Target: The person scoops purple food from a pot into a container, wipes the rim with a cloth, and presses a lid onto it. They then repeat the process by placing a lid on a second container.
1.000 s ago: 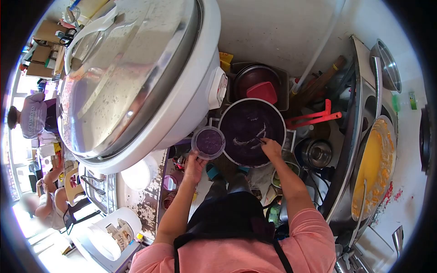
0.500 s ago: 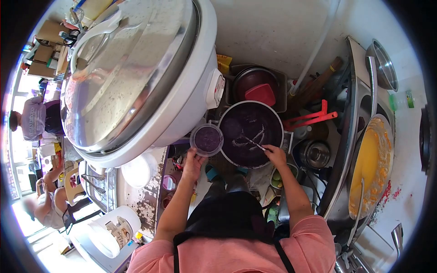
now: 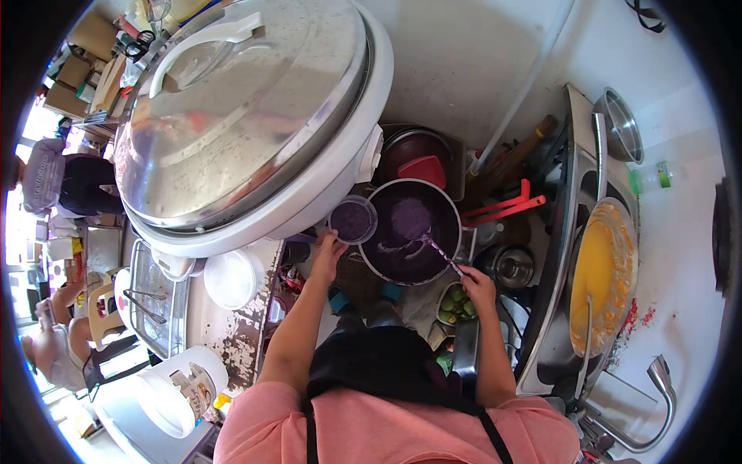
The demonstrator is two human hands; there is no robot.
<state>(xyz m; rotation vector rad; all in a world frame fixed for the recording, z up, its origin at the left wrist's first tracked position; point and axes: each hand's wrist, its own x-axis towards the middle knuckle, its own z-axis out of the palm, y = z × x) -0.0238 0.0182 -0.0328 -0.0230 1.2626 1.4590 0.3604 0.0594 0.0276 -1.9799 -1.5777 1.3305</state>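
Observation:
My left hand (image 3: 329,249) grips a round clear plastic tub (image 3: 353,220) of thick purple mixture by its near side. The tub is held level against the left rim of a deep dark pot (image 3: 447,209). My right hand (image 3: 478,288) is closed round the end of a ladle (image 3: 442,254), its handle smeared purple. A heaped mound of purple mixture (image 3: 410,217) sits at the ladle's head, over the inside of the pot; the bowl beneath it is hidden. Purple streaks coat the pot's inner wall.
A large white cooker with a metal lid (image 3: 255,116) bulges in from the left. A pan of yellow mixture (image 3: 599,271) stands at the right. Red handles (image 3: 506,203) jut out beside the pot. A person (image 3: 58,182) is at the far left.
The ladle has come up with a mound of purple mixture on it, and my right hand has moved lower and nearer to me. My left hand still holds the tub beside the pot.

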